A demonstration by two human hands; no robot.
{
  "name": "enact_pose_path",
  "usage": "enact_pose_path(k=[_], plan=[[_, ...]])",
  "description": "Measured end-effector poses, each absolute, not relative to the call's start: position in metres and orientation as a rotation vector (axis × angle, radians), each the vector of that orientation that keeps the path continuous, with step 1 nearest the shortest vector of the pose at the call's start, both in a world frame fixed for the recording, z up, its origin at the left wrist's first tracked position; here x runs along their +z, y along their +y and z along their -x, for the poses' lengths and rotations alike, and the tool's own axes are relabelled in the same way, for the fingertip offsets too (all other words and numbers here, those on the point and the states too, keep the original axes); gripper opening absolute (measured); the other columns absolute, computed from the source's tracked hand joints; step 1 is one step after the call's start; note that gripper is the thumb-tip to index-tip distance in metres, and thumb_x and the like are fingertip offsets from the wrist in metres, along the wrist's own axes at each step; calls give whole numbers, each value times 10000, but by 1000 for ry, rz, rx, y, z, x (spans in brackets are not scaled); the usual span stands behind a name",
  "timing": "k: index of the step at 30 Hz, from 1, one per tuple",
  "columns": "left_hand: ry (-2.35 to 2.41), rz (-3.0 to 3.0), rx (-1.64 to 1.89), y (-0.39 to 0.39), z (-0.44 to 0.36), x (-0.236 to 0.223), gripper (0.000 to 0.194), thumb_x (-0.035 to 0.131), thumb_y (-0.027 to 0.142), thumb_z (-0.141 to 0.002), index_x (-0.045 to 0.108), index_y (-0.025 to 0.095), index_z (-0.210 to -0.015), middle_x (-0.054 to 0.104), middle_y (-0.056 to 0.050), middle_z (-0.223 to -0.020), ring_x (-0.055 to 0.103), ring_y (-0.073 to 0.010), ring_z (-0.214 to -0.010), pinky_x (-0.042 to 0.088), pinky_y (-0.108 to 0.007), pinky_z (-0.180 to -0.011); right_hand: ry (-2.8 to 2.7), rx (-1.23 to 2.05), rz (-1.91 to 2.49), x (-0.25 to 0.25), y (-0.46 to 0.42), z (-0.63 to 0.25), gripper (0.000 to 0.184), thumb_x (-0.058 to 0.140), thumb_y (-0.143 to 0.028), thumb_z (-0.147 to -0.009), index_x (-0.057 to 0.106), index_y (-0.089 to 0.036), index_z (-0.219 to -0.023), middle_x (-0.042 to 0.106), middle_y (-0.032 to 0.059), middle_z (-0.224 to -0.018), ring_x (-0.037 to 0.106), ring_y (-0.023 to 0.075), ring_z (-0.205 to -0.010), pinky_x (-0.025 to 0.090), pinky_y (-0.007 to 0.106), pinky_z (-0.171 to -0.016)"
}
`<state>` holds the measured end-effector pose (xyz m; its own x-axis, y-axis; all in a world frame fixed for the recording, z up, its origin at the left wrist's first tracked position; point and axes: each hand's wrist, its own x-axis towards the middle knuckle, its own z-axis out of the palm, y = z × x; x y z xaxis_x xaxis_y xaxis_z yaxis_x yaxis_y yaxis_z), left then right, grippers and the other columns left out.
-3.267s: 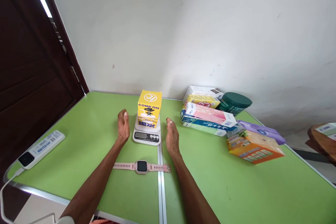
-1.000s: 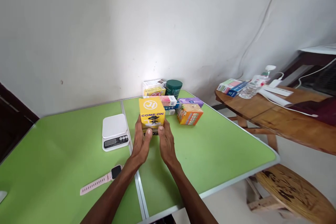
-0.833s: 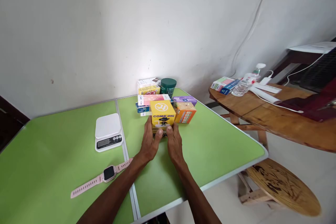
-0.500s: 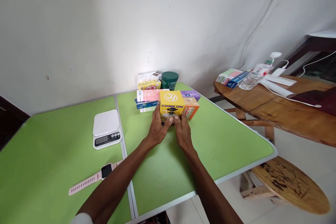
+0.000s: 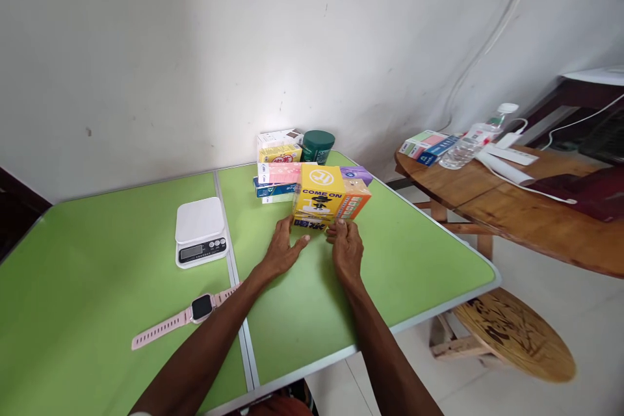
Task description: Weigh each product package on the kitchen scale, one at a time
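Note:
A yellow box [image 5: 322, 192] printed "COME ON" stands at the front of a cluster of packages on the green table. My left hand [image 5: 281, 250] is by the box's lower left corner, fingers stretched out and thumb apart, holding nothing. Just off its lower right corner, my right hand [image 5: 348, 250] has its fingers curled in, with nothing visible in them. An orange box [image 5: 357, 198] and a purple package [image 5: 355, 173] sit to the right of the yellow box. On its left, a pink box [image 5: 277, 172] lies above a blue box [image 5: 273, 188].
Behind stand a green-lidded tub [image 5: 318, 146], a smaller yellow box [image 5: 279, 154] and a white box [image 5: 277, 138]. A white kitchen scale [image 5: 201, 227] and a pink-strapped watch [image 5: 201, 307] lie left. A wooden table [image 5: 439, 185] at right carries a water bottle [image 5: 475, 140].
Both hands have let go of the yellow box and drawn back toward me. My left hand's fingers have spread off its side. The box stays at the front of the cluster.

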<state>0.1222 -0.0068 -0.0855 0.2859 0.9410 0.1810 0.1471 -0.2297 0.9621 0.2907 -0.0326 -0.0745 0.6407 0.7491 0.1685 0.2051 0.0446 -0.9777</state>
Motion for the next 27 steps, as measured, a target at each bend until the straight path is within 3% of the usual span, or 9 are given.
enact_pose_path(k=[3, 8, 10, 14, 17, 20, 23, 27], plan=[[1011, -1594, 1042, -11, -115, -86, 730, 800, 531, -942, 578, 220, -1565, 609, -215, -1563, 575, -392, -1530, 439, -620, -1322, -786, 521, 1505, -78, -29, -296, 465, 595, -738, -914, 625, -278, -976, 773, 69, -892, 732, 299, -841, 596, 448, -772], [999, -1641, 1033, -23, -102, -85, 719, 788, 522, -947, 573, 211, -1559, 585, -211, -1593, 577, -383, -1538, 420, -624, -1340, -698, 301, 1564, -79, -14, -322, 430, 604, -628, -839, 596, -259, -1058, 726, 110, -1111, 696, 315, -1030, 589, 478, -904], [985, -1647, 1017, -25, -99, -85, 721, 780, 522, -952, 561, 206, -1562, 570, -218, -1609, 579, -384, -1541, 408, -634, -1348, -683, 251, 1575, -80, -6, -334, 519, 653, -641, -805, 589, -251, -1142, 688, 133, -1249, 664, 325, -1139, 574, 491, -979], [1001, -1638, 986, -25, -99, -82, 700, 768, 529, -960, 562, 211, -1548, 577, -215, -1587, 599, -385, -1517, 427, -645, -1332, -821, 340, 1493, -84, 9, -348, 895, 766, -711, -746, 520, -205, -1442, 539, 213, -1527, 588, 370, -1363, 536, 540, -1126], [1037, -1728, 978, -26, -102, -81, 654, 751, 492, -971, 571, 220, -1538, 587, -197, -1566, 586, -380, -1517, 434, -631, -1329, -939, 322, 1464, -85, 21, -356, 1140, 823, -736, -703, 419, -132, -1581, 455, 273, -1601, 499, 420, -1501, 468, 591, -1232], [1065, -1805, 957, -27, -104, -81, 629, 701, 461, -1000, 549, 206, -1555, 574, -197, -1574, 574, -370, -1515, 448, -613, -1319, -968, 236, 1498, -87, 33, -364, 1239, 851, -742, -663, 371, -121, -1622, 461, 288, -1614, 450, 434, -1549, 417, 617, -1283], [1094, -1818, 937, -27, -105, -81, 621, 677, 444, -1014, 534, 199, -1566, 573, -189, -1567, 603, -355, -1467, 470, -599, -1299, -1000, 137, 1541, -86, 42, -365, 1188, 860, -680, -681, 353, -147, -1615, 499, 278, -1605, 470, 426, -1542, 429, 608, -1273], [1097, -1842, 945, -27, -104, -82, 591, 679, 423, -1019, 542, 219, -1557, 583, -172, -1554, 617, -341, -1442, 490, -587, -1281, -1004, 124, 1698, -76, 44, -353, 934, 833, -579, -703, 421, -217, -1460, 621, 223, -1484, 614, 406, -1370, 534, 577, -1146]])
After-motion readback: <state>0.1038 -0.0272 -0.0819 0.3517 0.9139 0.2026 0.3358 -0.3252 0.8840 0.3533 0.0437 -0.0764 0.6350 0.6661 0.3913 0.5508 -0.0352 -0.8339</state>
